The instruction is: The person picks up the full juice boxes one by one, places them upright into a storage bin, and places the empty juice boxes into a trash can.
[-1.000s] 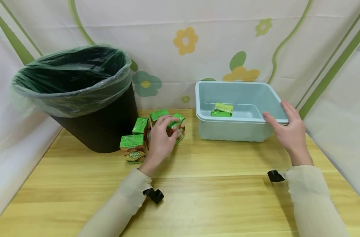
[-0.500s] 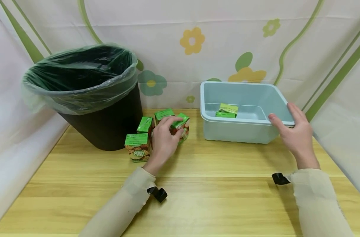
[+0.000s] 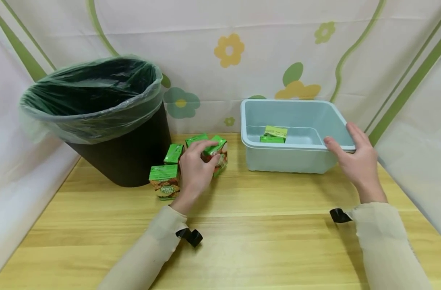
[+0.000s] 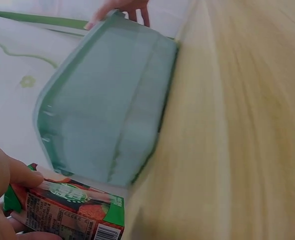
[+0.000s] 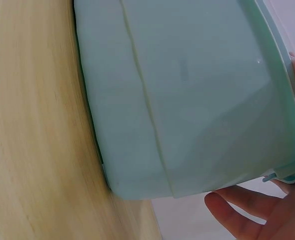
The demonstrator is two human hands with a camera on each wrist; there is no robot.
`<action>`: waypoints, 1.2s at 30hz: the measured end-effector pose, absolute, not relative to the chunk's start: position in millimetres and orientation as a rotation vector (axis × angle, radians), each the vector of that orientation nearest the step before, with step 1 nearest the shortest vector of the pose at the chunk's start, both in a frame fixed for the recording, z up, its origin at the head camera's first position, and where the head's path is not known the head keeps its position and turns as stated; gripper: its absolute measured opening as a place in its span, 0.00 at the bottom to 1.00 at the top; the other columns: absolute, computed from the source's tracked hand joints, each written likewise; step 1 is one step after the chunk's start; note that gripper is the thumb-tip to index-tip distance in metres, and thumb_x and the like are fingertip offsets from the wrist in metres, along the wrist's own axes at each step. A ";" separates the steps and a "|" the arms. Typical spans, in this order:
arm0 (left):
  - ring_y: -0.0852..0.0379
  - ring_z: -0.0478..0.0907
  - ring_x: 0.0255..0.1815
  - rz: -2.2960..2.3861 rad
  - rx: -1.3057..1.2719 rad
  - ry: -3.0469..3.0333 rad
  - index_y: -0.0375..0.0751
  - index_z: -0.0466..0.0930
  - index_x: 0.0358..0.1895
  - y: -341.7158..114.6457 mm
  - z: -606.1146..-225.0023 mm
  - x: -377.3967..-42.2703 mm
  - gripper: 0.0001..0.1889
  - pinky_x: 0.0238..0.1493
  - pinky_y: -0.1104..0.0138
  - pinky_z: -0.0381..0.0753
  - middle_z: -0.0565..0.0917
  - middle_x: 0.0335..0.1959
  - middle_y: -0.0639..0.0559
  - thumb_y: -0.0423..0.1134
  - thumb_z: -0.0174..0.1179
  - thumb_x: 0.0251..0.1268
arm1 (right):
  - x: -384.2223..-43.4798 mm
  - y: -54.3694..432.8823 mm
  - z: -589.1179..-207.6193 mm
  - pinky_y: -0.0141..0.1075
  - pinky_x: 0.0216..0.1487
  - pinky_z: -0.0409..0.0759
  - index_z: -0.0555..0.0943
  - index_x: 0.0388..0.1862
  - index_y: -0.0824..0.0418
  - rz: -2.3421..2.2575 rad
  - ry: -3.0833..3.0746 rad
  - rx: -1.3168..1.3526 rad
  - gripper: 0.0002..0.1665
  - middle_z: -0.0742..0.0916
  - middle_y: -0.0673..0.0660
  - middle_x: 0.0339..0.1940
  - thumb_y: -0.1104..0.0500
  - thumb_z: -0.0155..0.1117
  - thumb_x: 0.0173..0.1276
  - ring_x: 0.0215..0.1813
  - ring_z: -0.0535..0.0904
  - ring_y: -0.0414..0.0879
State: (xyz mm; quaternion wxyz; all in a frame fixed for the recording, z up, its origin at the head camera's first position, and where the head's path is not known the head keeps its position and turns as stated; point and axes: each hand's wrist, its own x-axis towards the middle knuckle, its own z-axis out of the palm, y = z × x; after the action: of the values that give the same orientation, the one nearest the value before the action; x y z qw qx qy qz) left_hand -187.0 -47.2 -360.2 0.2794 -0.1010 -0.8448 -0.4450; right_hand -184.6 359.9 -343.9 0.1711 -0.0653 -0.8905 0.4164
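Note:
In the head view my left hand pinches a small green-topped printed box between thumb and fingers. The left wrist view shows this box's printed side with a barcode, close to the fingers. Several similar boxes stand around the hand; one box is at the front left, another behind it, and part of a third shows behind the hand. My right hand grips the right end of a pale blue plastic tub, its thumb over the front rim. Two green boxes lie in the tub.
A black bin lined with a translucent green bag stands at the back left, close to the boxes. Behind everything hangs a white flowered curtain. Both arms reach over the wooden tabletop.
The head view swings slightly to one side and back. Both hands keep their holds, and the boxes and tub stay where they were on the table.

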 end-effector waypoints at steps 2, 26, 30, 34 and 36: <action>0.43 0.86 0.54 -1.203 -0.282 -2.236 0.45 0.92 0.53 -48.5 -353.9 -187.2 0.16 0.53 0.47 0.84 0.90 0.56 0.45 0.34 0.77 0.62 | -184.7 359.2 -343.6 0.59 0.89 0.44 0.53 0.90 0.49 1.182 -2.529 -0.186 0.53 0.53 0.51 0.91 0.35 0.63 0.75 0.91 0.45 0.57; 0.50 0.84 0.60 -1.264 -0.385 -2.030 0.41 0.91 0.54 -44.4 -287.9 -199.2 0.15 0.54 0.57 0.88 0.89 0.57 0.46 0.36 0.75 0.66 | -185.4 358.6 -344.3 0.60 0.89 0.45 0.53 0.90 0.49 1.178 -2.530 -0.179 0.53 0.54 0.51 0.91 0.34 0.63 0.75 0.91 0.45 0.57; 0.50 0.84 0.59 -1.274 -0.392 -2.008 0.41 0.91 0.55 -39.9 -278.4 -204.4 0.15 0.55 0.57 0.88 0.89 0.57 0.45 0.36 0.74 0.67 | -185.7 358.4 -344.7 0.61 0.89 0.45 0.53 0.90 0.49 1.172 -2.530 -0.179 0.53 0.54 0.51 0.91 0.34 0.63 0.75 0.91 0.45 0.57; 0.52 0.83 0.58 -1.304 -0.408 -1.978 0.41 0.91 0.55 -33.1 -268.1 -209.9 0.15 0.49 0.57 0.90 0.88 0.57 0.45 0.36 0.74 0.67 | -186.1 359.0 -345.1 0.62 0.88 0.46 0.53 0.89 0.50 1.149 -2.524 -0.177 0.53 0.55 0.52 0.91 0.34 0.63 0.75 0.91 0.46 0.57; 0.52 0.83 0.57 -1.322 -0.418 -1.959 0.41 0.91 0.55 -28.7 -263.1 -212.9 0.15 0.48 0.57 0.90 0.88 0.57 0.46 0.35 0.74 0.67 | -186.0 359.2 -345.1 0.62 0.88 0.46 0.54 0.89 0.51 1.144 -2.521 -0.173 0.53 0.55 0.52 0.91 0.35 0.63 0.75 0.91 0.46 0.57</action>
State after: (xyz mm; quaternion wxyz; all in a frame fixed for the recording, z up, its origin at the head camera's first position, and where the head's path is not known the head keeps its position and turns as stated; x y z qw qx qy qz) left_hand -212.9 -28.7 -263.1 0.3622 -0.1625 -0.7607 -0.5135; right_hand -186.0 359.2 -345.1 0.1828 -0.0615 -0.8936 0.4054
